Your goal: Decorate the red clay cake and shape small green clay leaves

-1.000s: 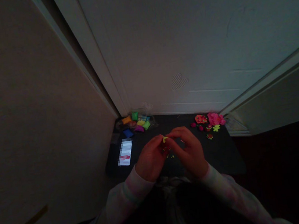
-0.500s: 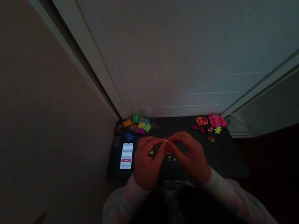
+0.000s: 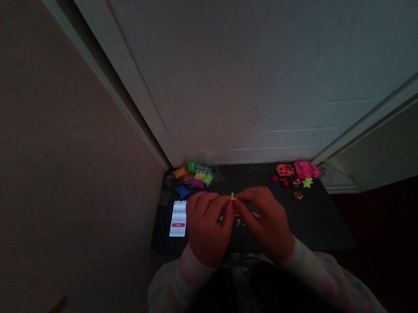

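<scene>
My left hand point(image 3: 209, 226) and my right hand point(image 3: 267, 221) meet fingertip to fingertip over the dark table. Pinched between the thumbs and forefingers of both is a small yellow clay piece point(image 3: 233, 196), with a thin end sticking up. Beneath the fingertips a red clay shape partly shows; its outline is mostly hidden. Small yellow bits point(image 3: 238, 222) lie on the table just below it. A green bit point(image 3: 221, 218) shows beside my left thumb, and a pink piece point(image 3: 255, 214) by my right hand.
A lit phone point(image 3: 178, 219) lies left of my left hand. Behind it are colourful clay packets point(image 3: 197, 183) in clear plastic. At the back right sit a pink clay flower point(image 3: 304, 169), a yellow-green shape point(image 3: 307, 183) and several small red pieces. A white panel rises behind the table point(image 3: 304, 226).
The yellow piece now stands up more visibly between my fingertips. My hands stay pinched together, covering more of the red shape, and the view has shifted slightly.
</scene>
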Tool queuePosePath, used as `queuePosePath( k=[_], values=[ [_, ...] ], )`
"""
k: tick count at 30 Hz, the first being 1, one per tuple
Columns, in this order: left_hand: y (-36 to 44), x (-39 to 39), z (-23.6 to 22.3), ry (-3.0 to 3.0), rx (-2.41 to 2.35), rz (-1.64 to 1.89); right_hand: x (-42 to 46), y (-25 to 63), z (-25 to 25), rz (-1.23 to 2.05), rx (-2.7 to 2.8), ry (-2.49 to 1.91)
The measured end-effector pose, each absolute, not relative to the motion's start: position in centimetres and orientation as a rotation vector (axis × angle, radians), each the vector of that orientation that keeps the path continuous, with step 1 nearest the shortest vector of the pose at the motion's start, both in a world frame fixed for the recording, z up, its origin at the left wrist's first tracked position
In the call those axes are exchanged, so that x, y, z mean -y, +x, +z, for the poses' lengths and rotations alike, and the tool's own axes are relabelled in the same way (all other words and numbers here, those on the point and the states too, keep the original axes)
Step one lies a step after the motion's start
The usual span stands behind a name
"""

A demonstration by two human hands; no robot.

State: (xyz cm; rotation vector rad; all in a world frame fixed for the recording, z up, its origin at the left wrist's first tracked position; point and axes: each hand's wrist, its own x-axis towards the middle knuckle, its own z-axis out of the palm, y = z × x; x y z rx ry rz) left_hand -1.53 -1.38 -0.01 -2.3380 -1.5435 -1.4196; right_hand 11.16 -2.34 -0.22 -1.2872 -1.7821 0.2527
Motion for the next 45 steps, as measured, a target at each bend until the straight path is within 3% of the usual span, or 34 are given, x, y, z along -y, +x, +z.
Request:
queuePosePath(
  k=[21,31,38,42,45],
  values=[
    [-1.3,1.4,-0.6,-2.405,1.665,-1.524,2.7,10.5,-1.2,0.477,1.529,-1.316],
    [-1.3,1.4,-0.8,-2.483,1.798,-1.544,2.4,9.8,-1.1,1.047,1.057,-1.328],
    [-1.8,0.6,-1.0,-2.578,2.503,-1.729,1.9,11.0,-2.2,1.11,1.037,-1.307],
    [-2.0,0.1,-0.9,-2.687,2.965,-1.866,1.8,12.5,-3.2,0.988,1.361,-1.311],
    [-2.0,0.2,-0.9,-2.776,3.026,-1.876,2.0,13.3,-3.4,0.921,1.605,-1.214]
  ],
)
